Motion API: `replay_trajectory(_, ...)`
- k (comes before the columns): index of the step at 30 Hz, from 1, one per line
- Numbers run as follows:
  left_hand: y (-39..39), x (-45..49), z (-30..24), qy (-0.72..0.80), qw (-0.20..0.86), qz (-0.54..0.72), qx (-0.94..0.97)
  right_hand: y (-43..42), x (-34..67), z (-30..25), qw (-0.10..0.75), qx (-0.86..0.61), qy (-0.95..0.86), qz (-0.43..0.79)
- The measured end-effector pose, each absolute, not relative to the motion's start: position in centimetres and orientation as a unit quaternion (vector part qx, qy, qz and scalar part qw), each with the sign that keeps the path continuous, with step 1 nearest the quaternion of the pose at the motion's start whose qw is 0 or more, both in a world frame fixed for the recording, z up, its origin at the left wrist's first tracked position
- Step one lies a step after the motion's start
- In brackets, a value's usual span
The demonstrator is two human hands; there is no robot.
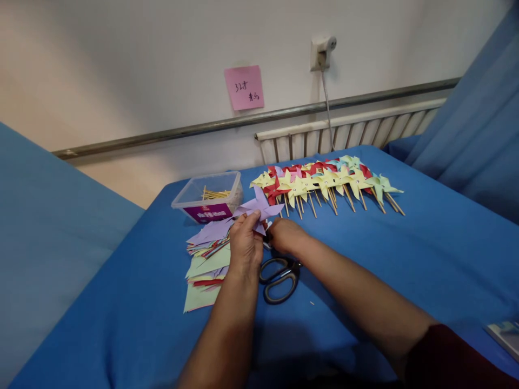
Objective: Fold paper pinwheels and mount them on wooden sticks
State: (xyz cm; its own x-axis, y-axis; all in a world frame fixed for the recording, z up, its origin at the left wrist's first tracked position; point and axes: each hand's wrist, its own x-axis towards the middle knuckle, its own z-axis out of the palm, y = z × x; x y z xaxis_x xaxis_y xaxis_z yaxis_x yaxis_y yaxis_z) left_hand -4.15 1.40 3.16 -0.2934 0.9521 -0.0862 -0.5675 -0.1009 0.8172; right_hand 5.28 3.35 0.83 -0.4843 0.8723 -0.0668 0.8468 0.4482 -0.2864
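My left hand is closed on a purple paper pinwheel, its thumb pressed on the folded paper near the centre. Close beside it, my right hand is closed, fingers curled down behind the pinwheel's lower right edge; what they hold, if anything, is hidden. Black-handled scissors lie on the blue cloth just below my right hand. Left of my left hand is a stack of coloured paper sheets, green, purple, red and yellow, partly covered by the hand.
A clear plastic box with thin wooden sticks stands behind the paper. Finished pinwheels on sticks lie in rows at the back right. The blue-covered table meets a wall with a radiator and a pink note.
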Motion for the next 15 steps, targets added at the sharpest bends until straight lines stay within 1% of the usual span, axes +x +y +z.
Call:
replay_trajectory(11,1.5,-4.2,3.0,0.387,0.543,0.701,0.251,2.7,5.6,0.1,0.115,-0.486,-0.855,0.135)
replay_trajectory(15,1.4,-4.2,3.1,0.398,0.541,0.700,0.243,3.0,6.0,-0.2,0.116,-0.486,-0.854,0.147)
